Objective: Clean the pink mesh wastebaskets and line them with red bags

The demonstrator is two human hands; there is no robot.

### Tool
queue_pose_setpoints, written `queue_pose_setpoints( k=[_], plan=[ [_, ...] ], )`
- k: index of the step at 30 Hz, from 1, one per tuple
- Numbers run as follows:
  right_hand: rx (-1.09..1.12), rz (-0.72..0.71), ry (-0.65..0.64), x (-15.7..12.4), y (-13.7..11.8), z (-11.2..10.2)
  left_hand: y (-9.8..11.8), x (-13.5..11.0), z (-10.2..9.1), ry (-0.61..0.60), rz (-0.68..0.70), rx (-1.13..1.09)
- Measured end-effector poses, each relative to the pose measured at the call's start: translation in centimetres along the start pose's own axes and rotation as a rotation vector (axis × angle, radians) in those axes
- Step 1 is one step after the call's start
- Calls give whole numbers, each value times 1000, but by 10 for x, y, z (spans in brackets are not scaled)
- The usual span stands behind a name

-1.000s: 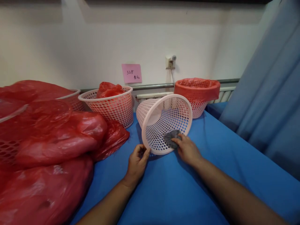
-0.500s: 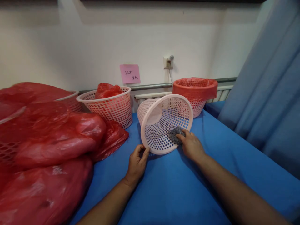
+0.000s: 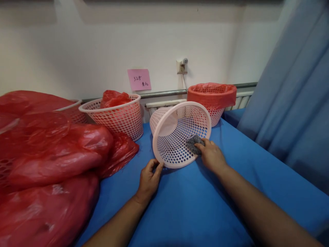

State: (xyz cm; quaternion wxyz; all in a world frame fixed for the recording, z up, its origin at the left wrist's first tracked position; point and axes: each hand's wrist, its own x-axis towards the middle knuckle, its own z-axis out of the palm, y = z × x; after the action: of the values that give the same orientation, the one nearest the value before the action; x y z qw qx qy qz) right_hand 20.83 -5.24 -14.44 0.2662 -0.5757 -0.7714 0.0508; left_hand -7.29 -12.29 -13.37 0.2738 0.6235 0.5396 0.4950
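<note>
A pale pink perforated plastic basket [image 3: 157, 144] lies tipped on its side on the blue-covered bed [image 3: 174, 202], its mouth facing me. My left hand [image 3: 151, 176] pinches the lower left of its rim between thumb and fingers. In my right hand [image 3: 212, 156] is a grey cleaning cloth [image 3: 194, 144], held against the inner wall near the rim at lower right. Part of the cloth is hidden under my fingers.
Red plastic bags [image 3: 56, 154] heap up at the left. A white-rimmed basket [image 3: 123, 120] holding red plastic stands behind them. At the back right is a red-lined basket [image 3: 212, 97]. A blue curtain [image 3: 290, 92] hangs on the right; a pink note [image 3: 139, 79] and socket [image 3: 182, 67] are on the wall.
My right hand and the cloth have shifted slightly up and right along the basket's inside. My left hand keeps its pinch on the rim. The whole view has shifted a little.
</note>
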Motion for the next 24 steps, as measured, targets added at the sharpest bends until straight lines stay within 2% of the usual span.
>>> queue_pose_setpoints(
  k=[2, 7, 9, 11, 14, 17, 19, 24],
  plan=[
    [70, -38, -27, -4, -8, 5, 0, -1, 4, -20, 0, -7],
    [487, -297, -232, -25, -51, 18, -9, -4, 15, -181, -12, -42],
    [429, -324, -273, -26, -54, 15, -11, -4, 14, -181, -11, -44],
    [247, -287, -276, -20, -45, 7, -10, -2, 8, -110, -2, -33],
    [27, -107, -199, -6, -20, -7, -5, 1, -1, 15, 14, -11],
    [-31, 11, -124, -1, -11, -11, -3, 1, -2, 51, 21, -12],
    [29, -42, -144, -5, -19, -5, -5, -1, 3, 29, 20, -26],
    [362, -319, -274, -23, -50, 15, -13, -3, 16, -124, 7, -72]
  ],
)
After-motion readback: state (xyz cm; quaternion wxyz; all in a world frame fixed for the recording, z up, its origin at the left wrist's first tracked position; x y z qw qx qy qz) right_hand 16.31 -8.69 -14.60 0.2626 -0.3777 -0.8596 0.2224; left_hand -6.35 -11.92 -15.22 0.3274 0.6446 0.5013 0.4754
